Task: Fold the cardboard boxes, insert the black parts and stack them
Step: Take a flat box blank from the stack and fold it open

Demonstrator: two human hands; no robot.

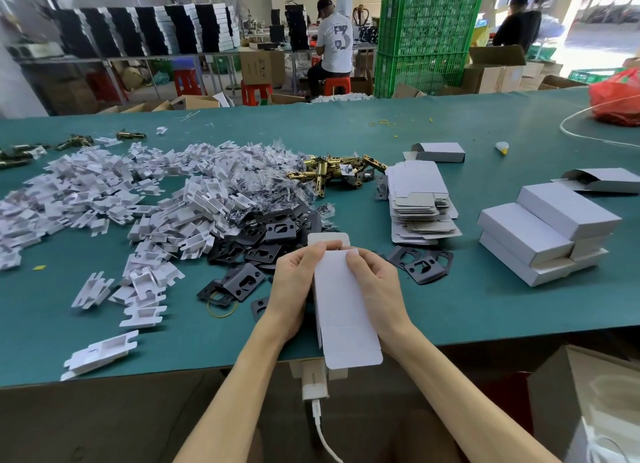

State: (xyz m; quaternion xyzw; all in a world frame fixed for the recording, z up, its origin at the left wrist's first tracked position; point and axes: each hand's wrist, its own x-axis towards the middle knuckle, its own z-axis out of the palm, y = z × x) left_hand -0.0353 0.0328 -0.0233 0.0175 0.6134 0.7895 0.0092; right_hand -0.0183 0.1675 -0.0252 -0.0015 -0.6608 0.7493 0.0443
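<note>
Held a white carton blank (pixel 343 310) between left hand (pixel 294 282) and right hand (pixel 375 289), fingers of each curled round a long edge near the far end, one fingertip of each pressed on the top face. Ran lengthwise straight away from the body: far flap raised over the heap of black plates (pixel 273 235), near flap overhanging the edge of the green table (pixel 485 310). Looked flattened or barely opened; could not tell which. Judged the folding step to be in hand, needing a squeeze across the short axis, with both hands equally near. Left the black plates just beyond the left fingertips, hence nearer that hand for the insert. Had the stack of finished boxes (pixel 543 234) well off to the right, past the pile of flat blanks (pixel 419 206), so probably a right-hand reach for stacking.
</note>
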